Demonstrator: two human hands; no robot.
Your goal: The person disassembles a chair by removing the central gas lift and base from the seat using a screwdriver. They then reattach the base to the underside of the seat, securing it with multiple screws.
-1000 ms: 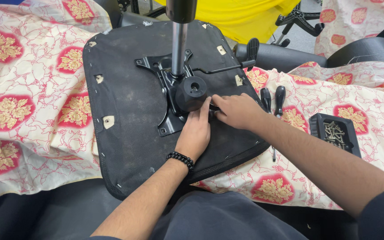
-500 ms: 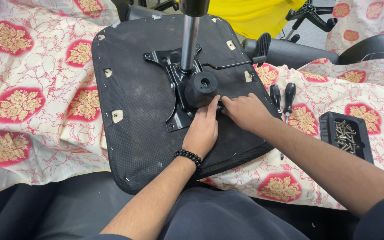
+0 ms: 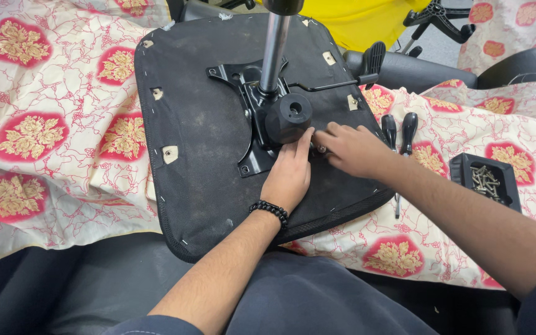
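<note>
An upturned black chair seat (image 3: 200, 142) lies on a patterned cloth. A black metal mechanism plate (image 3: 252, 158) sits on it, with a grey gas cylinder (image 3: 274, 49) standing up and a round black knob (image 3: 288, 115) beside it. My left hand (image 3: 290, 174), with a beaded bracelet on the wrist, lies flat on the seat, fingertips against the knob's base. My right hand (image 3: 352, 149) reaches in from the right and pinches a small screw (image 3: 321, 149) right next to my left fingertips, at the plate's edge.
Two black-handled screwdrivers (image 3: 399, 129) lie on the cloth (image 3: 44, 136) just right of the seat. A small black tray (image 3: 460, 164) with several screws sits further right. A black lever (image 3: 373, 59), a chair base (image 3: 435, 15) and a yellow surface (image 3: 367, 18) are behind.
My head has moved, so the seat now sits more to the middle of the view. Both hands stay at the knob, with my right fingers a little closer to my left fingertips.
</note>
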